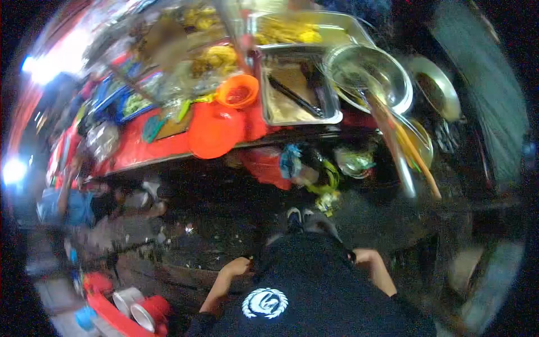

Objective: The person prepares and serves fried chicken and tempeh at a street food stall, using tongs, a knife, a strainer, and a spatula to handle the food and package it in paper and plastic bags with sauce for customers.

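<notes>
My left hand [242, 265] is at the left side of my black shirt [325, 281], close by the waist, its fingers hidden against the dark cloth. On the other side my right hand [363, 256] rests near the shirt's right edge, and its fingers are also out of sight. Ahead, well beyond both hands, stands a red-covered food table. Nearest on it are a red plate [210, 137], an orange bowl [238, 91] with red contents, and a metal tray [303, 121] with dark tongs [295, 96] lying in it.
A large metal bowl [401, 90] with long-handled utensils [401, 157] stands at the table's right. Behind it sits a tray of yellow food [289, 33]. Bags and greens [331, 174] lie below the table. White cups [135, 306] and red items are at lower left. A person [70, 196] is at far left.
</notes>
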{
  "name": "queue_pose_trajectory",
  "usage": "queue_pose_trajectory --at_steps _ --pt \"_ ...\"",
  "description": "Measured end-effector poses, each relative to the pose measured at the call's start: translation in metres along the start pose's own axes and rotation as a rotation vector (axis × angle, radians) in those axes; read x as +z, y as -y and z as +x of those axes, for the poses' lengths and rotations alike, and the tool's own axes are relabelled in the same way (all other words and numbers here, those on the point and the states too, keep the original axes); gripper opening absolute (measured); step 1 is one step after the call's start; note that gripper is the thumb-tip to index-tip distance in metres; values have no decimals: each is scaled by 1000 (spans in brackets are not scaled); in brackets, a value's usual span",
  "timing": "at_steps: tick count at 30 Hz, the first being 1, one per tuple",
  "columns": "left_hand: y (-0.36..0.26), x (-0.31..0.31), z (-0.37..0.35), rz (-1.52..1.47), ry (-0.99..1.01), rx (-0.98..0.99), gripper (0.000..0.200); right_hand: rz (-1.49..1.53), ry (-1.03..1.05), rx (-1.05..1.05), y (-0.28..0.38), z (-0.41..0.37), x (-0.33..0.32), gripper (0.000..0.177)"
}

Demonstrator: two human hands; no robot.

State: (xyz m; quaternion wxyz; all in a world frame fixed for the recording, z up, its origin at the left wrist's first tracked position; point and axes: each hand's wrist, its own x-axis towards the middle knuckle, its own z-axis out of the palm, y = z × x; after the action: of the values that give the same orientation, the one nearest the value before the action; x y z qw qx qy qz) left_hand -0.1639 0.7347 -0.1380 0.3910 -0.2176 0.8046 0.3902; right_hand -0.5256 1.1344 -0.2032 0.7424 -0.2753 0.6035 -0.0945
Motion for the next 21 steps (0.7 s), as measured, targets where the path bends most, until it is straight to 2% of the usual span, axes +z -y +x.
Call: queue_pose_trajectory --at_steps 1,2,3,4,5,6,7,8,9,10,11,13,14,15,17,21 --pt "-2 9 7 -40 -179 -29 32 432 34 -248 -38 16 -4 20" --pt "-2 14 14 -87 -258 -77 32 607 -179 32 -50 34 -8 19" --pt "1 20 21 -148 -350 -117 32 568 -496 -45 30 -6 -12 20" --pt "3 24 27 -213 -442 -157 32 620 -603 22 -22 37 -29 19" --pt "8 30 32 -333 -501 -212 31 984 -663 -63 -38 54 -37 18" --pt "11 37 32 -429 -593 -160 31 979 -807 -37 -67 80 -54 17" --pt "13 47 31 -521 -695 -110 30 979 -909 180 -30 61 -63 20" --pt "10 54 26 -591 -781 -174 30 1273 -300 -20 -85 98 -109 24" --pt "9 63 19 -629 -794 -185 31 1341 355 -89 -150 138 -155 28" --pt "10 76 10 -665 -805 -199 32 1208 -68 26 -124 142 -164 28" --pt "14 94 5 -721 -881 -268 32 1145 -430 -108 -76 133 -141 17" --pt "36 123 3 -648 -735 -425 36 968 -347 40 -24 157 -171 18" --pt "68 158 17 -761 -735 -361 40 915 -321 71 0 168 -174 18" --pt "81 180 18 -658 -817 -262 40 866 -300 87 19 177 -179 19" --pt "62 198 -4 -825 -844 -511 36 791 -271 103 52 196 -181 20" --pt "110 284 35 -1166 -705 -570 29 681 -221 116 103 228 -177 22"
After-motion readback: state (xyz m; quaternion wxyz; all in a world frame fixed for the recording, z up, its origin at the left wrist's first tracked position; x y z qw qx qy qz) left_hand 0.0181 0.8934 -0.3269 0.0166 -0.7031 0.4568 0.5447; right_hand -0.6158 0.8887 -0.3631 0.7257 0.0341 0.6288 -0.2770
